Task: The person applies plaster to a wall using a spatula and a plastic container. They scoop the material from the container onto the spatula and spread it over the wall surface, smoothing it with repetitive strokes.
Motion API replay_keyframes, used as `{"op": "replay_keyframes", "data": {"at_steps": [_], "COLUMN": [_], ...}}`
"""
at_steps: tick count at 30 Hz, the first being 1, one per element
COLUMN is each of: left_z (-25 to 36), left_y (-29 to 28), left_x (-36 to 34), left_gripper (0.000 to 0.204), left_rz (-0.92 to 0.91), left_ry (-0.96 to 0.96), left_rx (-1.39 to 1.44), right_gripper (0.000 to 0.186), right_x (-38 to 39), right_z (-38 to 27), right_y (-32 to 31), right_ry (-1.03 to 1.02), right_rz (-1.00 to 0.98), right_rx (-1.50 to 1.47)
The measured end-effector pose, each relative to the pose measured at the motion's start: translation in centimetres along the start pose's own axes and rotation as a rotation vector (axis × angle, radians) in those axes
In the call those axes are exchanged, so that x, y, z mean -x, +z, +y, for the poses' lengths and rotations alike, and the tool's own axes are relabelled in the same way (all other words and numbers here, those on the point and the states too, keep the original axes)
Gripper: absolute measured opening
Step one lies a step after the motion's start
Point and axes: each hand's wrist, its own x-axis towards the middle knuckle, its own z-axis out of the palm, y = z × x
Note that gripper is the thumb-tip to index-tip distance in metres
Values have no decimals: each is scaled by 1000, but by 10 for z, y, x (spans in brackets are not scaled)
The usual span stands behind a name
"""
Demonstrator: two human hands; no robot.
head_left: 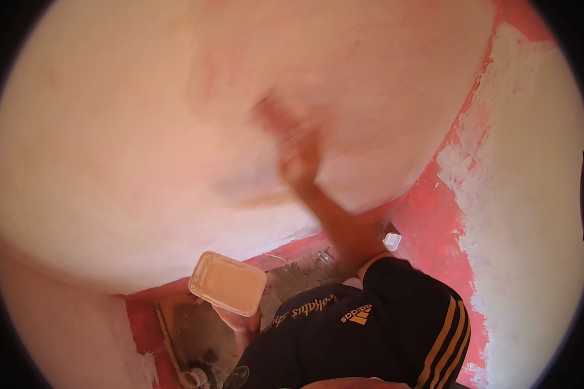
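Nearest is the person's dark shirt [318, 337], yellow stripes along one sleeve, across the bottom. From the left, a pale round container [194, 378] sits low on the stained floor [204, 330]. Next, a rectangular tub [227, 283], coated inside with something creamy, rests on the left hand [237, 319], which is partly spread beneath it, fingers curling at the near edge; the base is mostly hidden. It is held out before the body, probably to keep its contents within easy reach. Further right, a blurred reddish-brown tool [274, 117], perhaps a brush, is in the raised right hand [298, 162], which looks closed around it, likely for a firm hold against the large cream wall [110, 162]; blur hides whether they touch. Past the forearm lies a small white box [392, 242], then a side wall [525, 194], patchy cream over red.
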Motion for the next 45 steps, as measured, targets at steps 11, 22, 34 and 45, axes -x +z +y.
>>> {"op": "replay_keyframes", "data": {"at_steps": [11, 22, 34, 45], "left_z": [-125, -214, -629, -702], "left_y": [61, 190, 481, 504], "left_x": [-30, 32, 60, 65], "left_gripper": [53, 50, 41, 44], "left_rz": [-87, -169, -107, -127], "left_ry": [-20, -106, -32, -174], "left_rx": [10, 121, -236, 139], "right_gripper": [11, 16, 25, 30], "right_x": [-46, -213, -300, -254], "right_z": [202, 418, 834, 808], "right_y": [-147, -393, -474, -467], "right_ry": [515, 562, 0, -67], "right_rz": [161, 529, 195, 115], "right_rx": [2, 153, 768, 344]}}
